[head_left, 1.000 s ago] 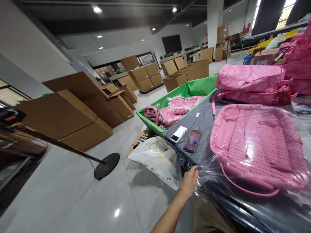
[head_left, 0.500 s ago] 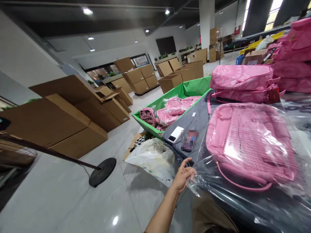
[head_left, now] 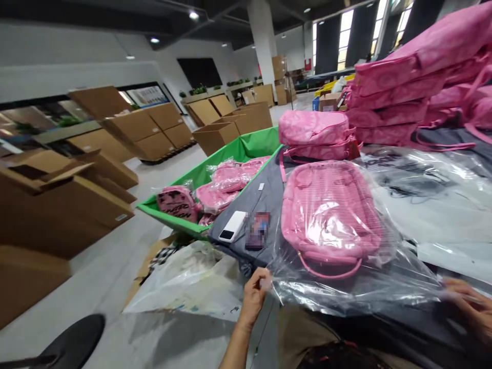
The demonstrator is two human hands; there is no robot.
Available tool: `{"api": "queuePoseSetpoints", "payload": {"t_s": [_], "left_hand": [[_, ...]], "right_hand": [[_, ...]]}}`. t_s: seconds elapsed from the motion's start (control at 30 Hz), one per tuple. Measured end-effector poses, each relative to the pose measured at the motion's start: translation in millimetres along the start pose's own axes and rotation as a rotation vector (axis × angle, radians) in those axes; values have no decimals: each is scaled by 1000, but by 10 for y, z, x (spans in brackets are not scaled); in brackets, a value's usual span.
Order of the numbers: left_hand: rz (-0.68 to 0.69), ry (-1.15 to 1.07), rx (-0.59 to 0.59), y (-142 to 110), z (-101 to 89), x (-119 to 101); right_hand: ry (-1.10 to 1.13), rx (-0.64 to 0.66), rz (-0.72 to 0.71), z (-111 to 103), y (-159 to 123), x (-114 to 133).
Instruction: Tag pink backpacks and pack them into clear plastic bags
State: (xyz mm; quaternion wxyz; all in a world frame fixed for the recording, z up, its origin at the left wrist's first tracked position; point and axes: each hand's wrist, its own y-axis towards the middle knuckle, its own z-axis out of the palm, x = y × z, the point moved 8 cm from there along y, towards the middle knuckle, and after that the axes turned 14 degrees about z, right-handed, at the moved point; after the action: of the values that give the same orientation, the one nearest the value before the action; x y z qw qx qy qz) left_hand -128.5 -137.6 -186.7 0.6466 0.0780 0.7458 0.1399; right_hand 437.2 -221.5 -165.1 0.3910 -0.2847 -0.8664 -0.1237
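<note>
Left hand: left hand (head_left: 254, 293) at 6 o'clock, grip pinching the clear plastic bag (head_left: 346, 287) corner.
Right hand: right hand (head_left: 471, 307) at 4 o'clock, grip on the bag's other edge.
Backpack: pink backpack (head_left: 326, 210) inside the bag, centre of the desk (head_left: 269, 197).
Beside: white power bank (head_left: 232, 226) at 9 o'clock of the backpack.

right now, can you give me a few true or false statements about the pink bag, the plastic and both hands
1. The left hand pinches the near left corner of the clear plastic bag. True.
2. The pink backpack lies inside that plastic on the table. True.
3. The right hand holds the white power bank. False: it is at the plastic's right edge; the power bank lies untouched on the grey table cover.
4. The green bin stands empty. False: it holds wrapped pink bags.
5. More pink bags are stacked at the far right. True.
</note>
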Motion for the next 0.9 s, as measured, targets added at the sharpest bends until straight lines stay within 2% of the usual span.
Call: {"api": "queuePoseSetpoints", "payload": {"t_s": [0.07, 0.17, 0.27, 0.37, 0.43, 0.53, 0.57, 0.6, 0.67, 0.73, 0.8, 0.9], "left_hand": [[89, 116, -65, 69, -40, -73], [75, 105, -175, 102, -41, 2], [4, 59, -222, 129, 6, 202], [16, 235, -200, 217, 25, 276], [94, 415, -211, 279, 26, 164], [317, 675, -362, 256, 98, -276], [426, 744, -389, 222, 205, -465], [548, 796, -355, 192, 383, -643], [814, 809, -142, 129, 870, -930], [1036, 731, 62, 35, 1297, -1122], [1151, 660, 120, -8, 1505, -1239], [1179, 649, 135, 32, 1578, -1299]], "right_hand": [[190, 105, 82, 61, 56, 28], [379, 63, 159, 129, 67, 154], [341, -25, 140, 222, 73, 351], [253, -68, 94, 301, 109, 517], [212, -67, 106, 339, 127, 560], [190, -63, 116, 364, 106, 599], [187, -61, 121, 373, 93, 604], [184, -58, 130, 386, 81, 602], [183, -72, 158, 406, 68, 571], [194, -102, 186, 421, 73, 509], [214, -116, 199, 443, 91, 440], [241, -86, 187, 486, 118, 382]]}}
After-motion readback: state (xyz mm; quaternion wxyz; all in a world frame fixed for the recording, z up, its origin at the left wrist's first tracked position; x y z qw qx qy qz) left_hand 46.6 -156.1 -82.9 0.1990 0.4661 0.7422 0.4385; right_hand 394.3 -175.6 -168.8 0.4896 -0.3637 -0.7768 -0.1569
